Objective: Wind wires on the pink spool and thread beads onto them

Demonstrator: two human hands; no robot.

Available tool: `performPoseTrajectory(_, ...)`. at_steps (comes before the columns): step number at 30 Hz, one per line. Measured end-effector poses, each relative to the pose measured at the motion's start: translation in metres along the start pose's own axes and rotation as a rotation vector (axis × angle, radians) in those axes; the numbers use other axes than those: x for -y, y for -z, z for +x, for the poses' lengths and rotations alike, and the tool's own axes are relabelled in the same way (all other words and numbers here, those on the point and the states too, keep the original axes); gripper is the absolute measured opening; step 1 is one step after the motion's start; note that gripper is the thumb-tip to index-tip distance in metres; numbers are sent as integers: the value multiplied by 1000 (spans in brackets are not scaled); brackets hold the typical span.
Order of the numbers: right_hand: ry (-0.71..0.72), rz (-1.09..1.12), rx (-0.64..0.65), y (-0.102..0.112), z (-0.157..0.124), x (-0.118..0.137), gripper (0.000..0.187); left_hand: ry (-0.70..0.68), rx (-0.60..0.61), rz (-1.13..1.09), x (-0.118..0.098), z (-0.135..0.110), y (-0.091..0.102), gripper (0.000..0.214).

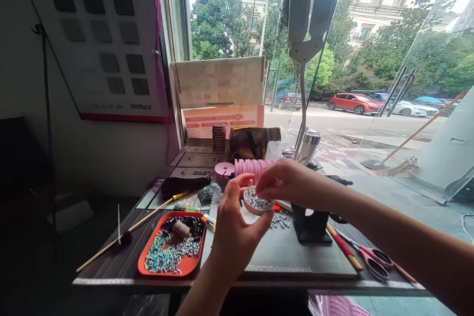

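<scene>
My left hand [237,227] is closed around a small pale cup [255,209], thumb on the near side and fingers on the far side. Small silvery-white beads [258,199] fill the cup, which tilts toward me. Over its far right edge bends my right hand [283,180], fingertips pressed together at the beads; whatever they pinch is hidden. Below and right of the cup, loose silvery beads [280,221] lie on a grey board [285,254]. An orange tray [142,261] to the left of my left hand holds black, silver and blue-green beads and a thread spool [181,228].
Pink spools [252,167] stand behind my hands. A black stand [313,229] sits right of the cup. Scissors [374,261] and a red-handled brush [344,247] lie at the right edge. A thin wooden stick [129,229] crosses the left side. A lamp arm [302,103] rises behind.
</scene>
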State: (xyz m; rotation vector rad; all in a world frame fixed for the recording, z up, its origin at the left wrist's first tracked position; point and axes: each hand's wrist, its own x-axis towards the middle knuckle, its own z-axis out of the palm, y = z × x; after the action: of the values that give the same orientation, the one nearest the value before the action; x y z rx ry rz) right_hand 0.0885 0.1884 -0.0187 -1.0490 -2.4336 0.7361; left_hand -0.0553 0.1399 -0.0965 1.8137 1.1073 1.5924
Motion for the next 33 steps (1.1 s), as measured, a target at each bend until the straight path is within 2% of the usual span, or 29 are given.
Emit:
performPoseTrajectory(2, -33, 113, 7, 11, 2, -4, 15, -2, -2, 1, -1, 1, 0, 48)
performPoseTrajectory(4, -66, 191, -49, 23, 6, -10, 22, 7, -5, 10, -1, 1, 0, 48)
performPoseTrajectory(7, -122, 185, -169, 37, 11, -23, 24, 23, -18, 36, 0, 0, 0, 50)
performPoseTrajectory(9, -161, 152, -186, 40, 14, -31, 23, 30, -24, 43, 1, 0, 0, 50)
performPoseTrajectory(14, -173, 112, -187, 36, 17, -39, 18, 43, -20, 21, 1, 1, 1, 49)
performPoseTrajectory(33, -166, -30, -213, 34, 18, -40, 15, 63, -13, 13, 1, 2, 0, 48)
